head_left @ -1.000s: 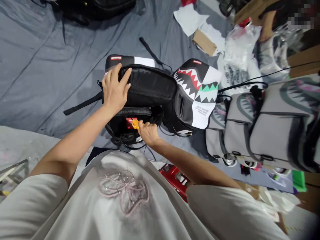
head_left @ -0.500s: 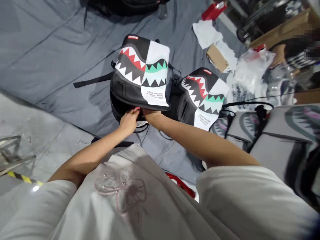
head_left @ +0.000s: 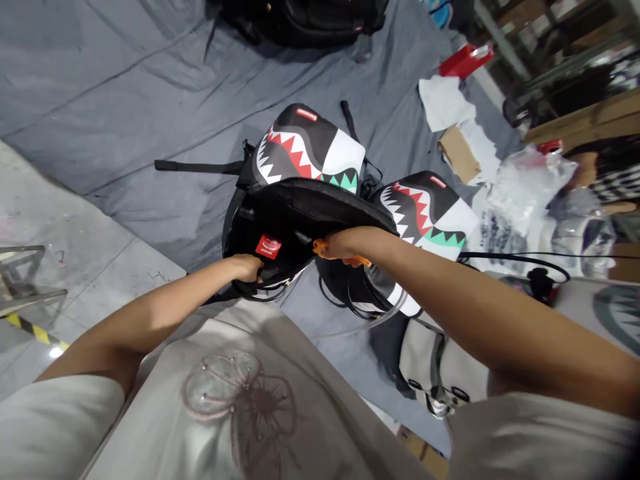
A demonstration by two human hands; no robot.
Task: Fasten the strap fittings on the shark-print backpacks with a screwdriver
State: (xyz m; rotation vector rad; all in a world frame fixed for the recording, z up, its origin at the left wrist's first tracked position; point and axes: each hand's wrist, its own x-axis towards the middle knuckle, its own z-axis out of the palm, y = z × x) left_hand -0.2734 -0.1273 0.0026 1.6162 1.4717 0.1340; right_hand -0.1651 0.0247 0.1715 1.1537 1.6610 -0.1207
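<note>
A black backpack (head_left: 310, 150) with a shark-mouth print in red, white and green lies on grey cloth, its main opening spread toward me. A red label (head_left: 269, 246) shows on the dark lining. My left hand (head_left: 249, 268) is closed on the near rim of the opening, fingertips partly hidden. At the opening's right side, my right hand (head_left: 345, 245) grips an orange air blow gun (head_left: 361, 261), mostly covered by the fingers. A clear hose (head_left: 383, 320) curves below that hand. A matching backpack (head_left: 425, 207) lies just right, partly behind my right forearm.
Another black bag (head_left: 305, 23) lies at the far edge of the grey cloth (head_left: 125, 87). Grey backpacks (head_left: 445, 360) stand at lower right. Cardboard (head_left: 459, 155), clear plastic bags (head_left: 525, 180) and a red box (head_left: 465, 61) lie right, near another person's checked clothing (head_left: 620, 177).
The backpack's mouth now gapes wide, showing the lining and label. My right hand has come out from under the front panel with the orange air blow gun; my left has shifted down and left.
</note>
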